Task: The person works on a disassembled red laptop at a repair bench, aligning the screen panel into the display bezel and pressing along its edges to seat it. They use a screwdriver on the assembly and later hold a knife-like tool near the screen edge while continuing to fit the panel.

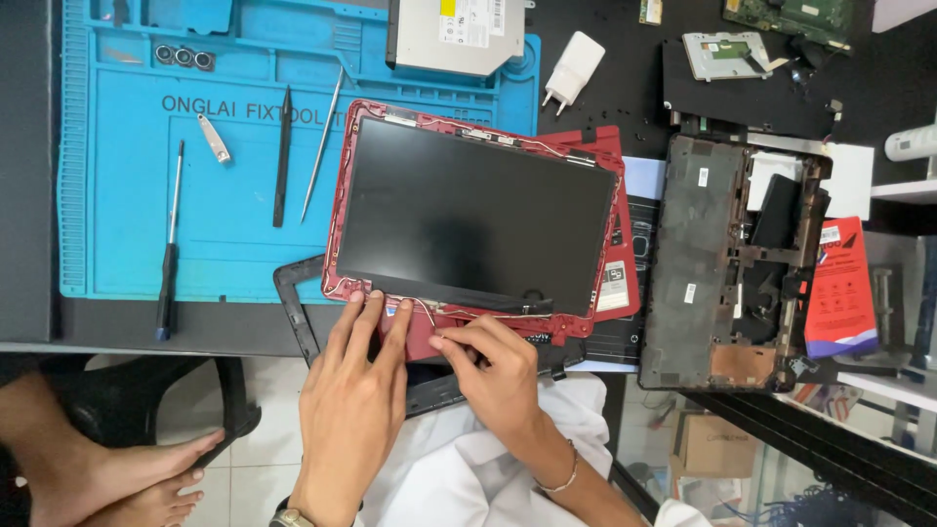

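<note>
Your left hand (353, 390) lay flat, fingers extended and pressed on the near edge of a red laptop lid (390, 327). Your right hand (496, 371) sat just beside it, fingertips pinching a thin white wire (427, 314) at that same edge. The lid held a dark screen panel (478, 215) and rested partly on a blue repair mat (127, 195) carrying a screwdriver (168, 263) and tweezers (321, 146). A stripped laptop base (693, 263) sat to the right.
</note>
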